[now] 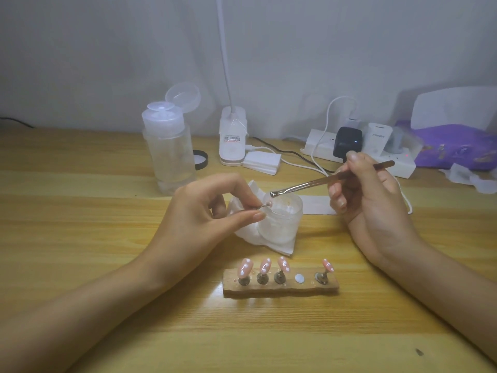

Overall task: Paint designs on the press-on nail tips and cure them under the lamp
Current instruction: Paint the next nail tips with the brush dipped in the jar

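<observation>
Four pink nail tips (pixel 246 266) stand on the wooden holder (pixel 279 289), and each already carries white dots. One seat, a bare magnet disc (pixel 299 278), is vacant. What appears to be the fifth tip (pixel 269 203) is on a small stand pinched between thumb and forefinger of my left hand (pixel 215 208), over the open jar (pixel 279 224). My right hand (pixel 368 195) grips the metal dotting tool (pixel 322 180), its end at the jar's rim. Judgement: painting is nearly complete, one tip is outstanding, and curing has not yet begun.
</observation>
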Tool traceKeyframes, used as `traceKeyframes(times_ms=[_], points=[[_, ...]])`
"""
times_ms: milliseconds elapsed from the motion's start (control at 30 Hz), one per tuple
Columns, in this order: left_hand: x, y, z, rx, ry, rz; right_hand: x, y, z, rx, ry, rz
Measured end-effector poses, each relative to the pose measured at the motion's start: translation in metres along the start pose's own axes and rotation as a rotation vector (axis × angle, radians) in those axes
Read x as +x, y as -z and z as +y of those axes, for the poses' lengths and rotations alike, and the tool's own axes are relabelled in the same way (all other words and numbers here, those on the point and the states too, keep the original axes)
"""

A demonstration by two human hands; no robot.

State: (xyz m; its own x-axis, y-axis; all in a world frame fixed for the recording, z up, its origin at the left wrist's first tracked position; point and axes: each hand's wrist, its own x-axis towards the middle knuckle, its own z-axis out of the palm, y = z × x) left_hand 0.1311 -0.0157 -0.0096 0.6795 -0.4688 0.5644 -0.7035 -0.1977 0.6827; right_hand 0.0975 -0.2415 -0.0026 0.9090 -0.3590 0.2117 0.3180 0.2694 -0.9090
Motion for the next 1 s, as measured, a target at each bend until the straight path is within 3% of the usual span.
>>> traceKeyframes(times_ms=[400, 867, 1000], points=[[-0.0001, 0.0001, -0.0005, 0.003, -0.018, -0.003, -0.0016, -0.0015, 0.0001, -0.036, 0.030, -0.072], [-0.0002, -0.0007, -0.0011, -0.014, 0.002, -0.003, 0.0001, 0.0001, 0.0013, -0.032, 0.004, -0.007], [-0.0001, -0.0006, -0.0014, -0.017, 0.007, -0.003, -0.0010, -0.0008, 0.0006, -0.034, 0.033, -0.073]])
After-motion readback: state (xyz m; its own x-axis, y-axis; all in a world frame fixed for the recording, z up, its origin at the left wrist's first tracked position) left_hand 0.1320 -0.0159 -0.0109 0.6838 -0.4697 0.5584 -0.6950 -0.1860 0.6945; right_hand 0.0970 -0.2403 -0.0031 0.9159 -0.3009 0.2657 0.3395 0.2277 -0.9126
